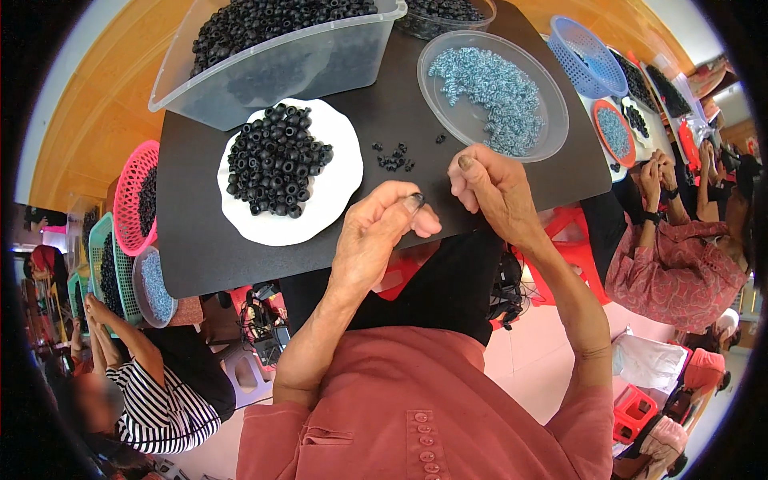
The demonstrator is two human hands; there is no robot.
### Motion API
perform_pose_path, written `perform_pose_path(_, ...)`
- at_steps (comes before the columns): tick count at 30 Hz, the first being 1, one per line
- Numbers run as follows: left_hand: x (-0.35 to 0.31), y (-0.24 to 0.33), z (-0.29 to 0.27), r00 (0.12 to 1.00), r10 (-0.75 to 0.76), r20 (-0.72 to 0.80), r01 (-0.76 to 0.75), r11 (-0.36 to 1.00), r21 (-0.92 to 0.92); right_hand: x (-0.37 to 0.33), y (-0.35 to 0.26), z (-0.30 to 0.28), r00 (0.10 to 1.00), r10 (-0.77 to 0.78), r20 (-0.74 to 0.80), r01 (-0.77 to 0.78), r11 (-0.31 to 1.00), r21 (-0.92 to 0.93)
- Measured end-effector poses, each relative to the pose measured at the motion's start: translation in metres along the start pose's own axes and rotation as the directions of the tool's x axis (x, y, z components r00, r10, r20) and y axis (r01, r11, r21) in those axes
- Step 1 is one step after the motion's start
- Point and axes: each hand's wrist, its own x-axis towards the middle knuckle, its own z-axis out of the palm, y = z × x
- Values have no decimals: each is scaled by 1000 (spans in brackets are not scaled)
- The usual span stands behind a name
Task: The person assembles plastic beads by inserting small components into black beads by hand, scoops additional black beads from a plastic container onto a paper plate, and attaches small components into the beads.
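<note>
Over the near edge of a dark table (200, 248), my left hand (384, 228) is closed, thumb pressed against the curled fingers. A dark spot shows at its thumb tip; whether that is a small part or the nail, I cannot make out. Facing it, my right hand (498, 190) has its fingers curled in with the thumb on top; anything inside is hidden. Left of my hands, a pile of round black hollow parts (276, 164) lies on a white wavy-edged plate (340, 204). Small black pieces (394, 158) are scattered beyond my hands. Clear bluish small pieces (492, 92) fill part of a clear round tray (436, 112).
A clear bin (320, 88) of black parts stands at the back left, beside a round container (440, 24). A pink basket (132, 196) is left of the table. People work at both sides: a striped shirt (164, 392) left, a patterned red shirt (664, 272) right.
</note>
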Motion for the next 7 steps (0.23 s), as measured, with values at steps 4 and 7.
perform_pose_path(4,-12,2,-1,998,11,-58,-15,997,-73,-6,6,2,999,-7,-44,7,1000,18)
perform_pose_path(7,-18,-4,-8,999,52,-10,-53,990,-132,-6,7,1,996,-5,-89,3,1000,-29)
